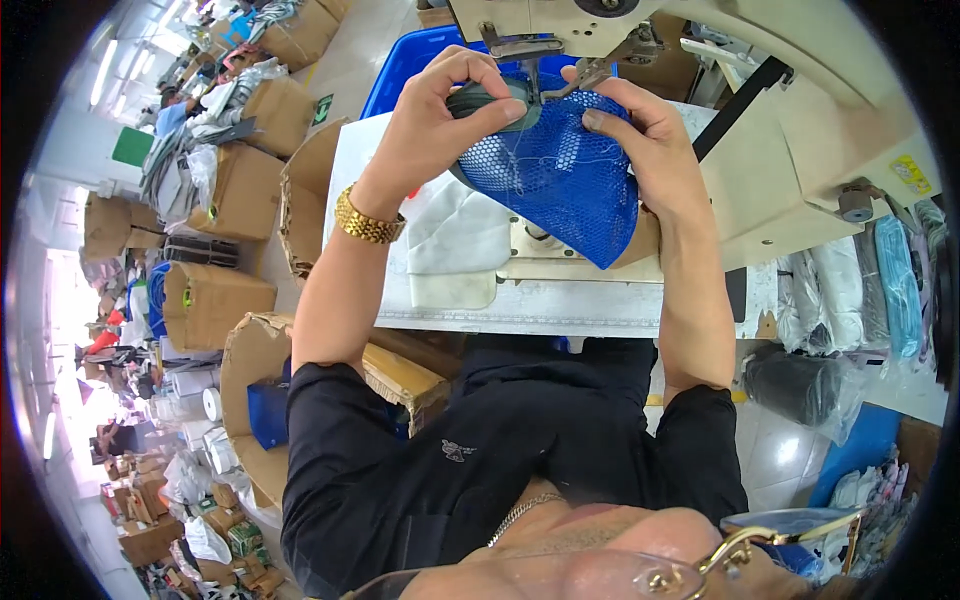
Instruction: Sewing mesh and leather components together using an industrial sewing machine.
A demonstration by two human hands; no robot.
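A curved, cap-shaped piece of blue mesh (560, 160) is held up under the head of a sewing machine (540, 20). Grey-green fabric (524, 118) joins it at its upper left, close by the presser foot (533, 80). My left hand (455, 105) pinches this grey-green part between thumb and fingers, left of the needle area. On the other side, my right hand (645, 125) grips the mesh with its thumb on top. Loose threads trail over the mesh, which hangs down over the machine bed.
White fabric pieces (455, 245) lie on the white table (395, 300), left of the machine bed. Behind it stands a blue crate (400, 75). Cardboard boxes (220, 305) full of goods crowd the left side. Wrapped bundles (840, 290) sit at the right.
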